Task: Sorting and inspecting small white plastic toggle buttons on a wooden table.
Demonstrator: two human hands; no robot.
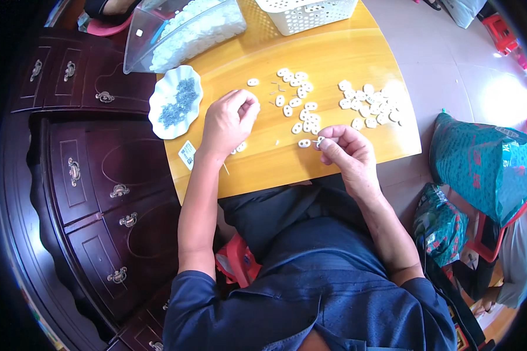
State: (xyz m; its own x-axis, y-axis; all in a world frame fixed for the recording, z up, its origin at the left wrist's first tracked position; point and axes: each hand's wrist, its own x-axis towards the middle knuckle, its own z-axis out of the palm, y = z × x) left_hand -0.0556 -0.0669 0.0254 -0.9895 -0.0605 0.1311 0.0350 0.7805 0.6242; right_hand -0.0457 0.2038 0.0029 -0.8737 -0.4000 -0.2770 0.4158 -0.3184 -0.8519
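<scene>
My right hand (352,155) pinches a small white two-holed oval piece (320,141) between thumb and forefinger, and a thin metal pin seems to stick out of it. Just left of those fingertips lies another two-holed oval piece (304,143). My left hand (233,120) is held over the table with its fingers curled together; whatever is in them is hidden. Several loose pins (279,89) lie between the hands, beside a scatter of two-holed pieces (296,100). A few more pieces (240,147) show partly behind my left wrist.
A white scalloped dish (156,111) of small dark metal pins stands at the table's left edge. Behind it are a clear bin (139,51) of white pieces and a white perforated basket (287,23). More white pieces (366,108) are spread at right. Dark drawers (88,169) flank the table.
</scene>
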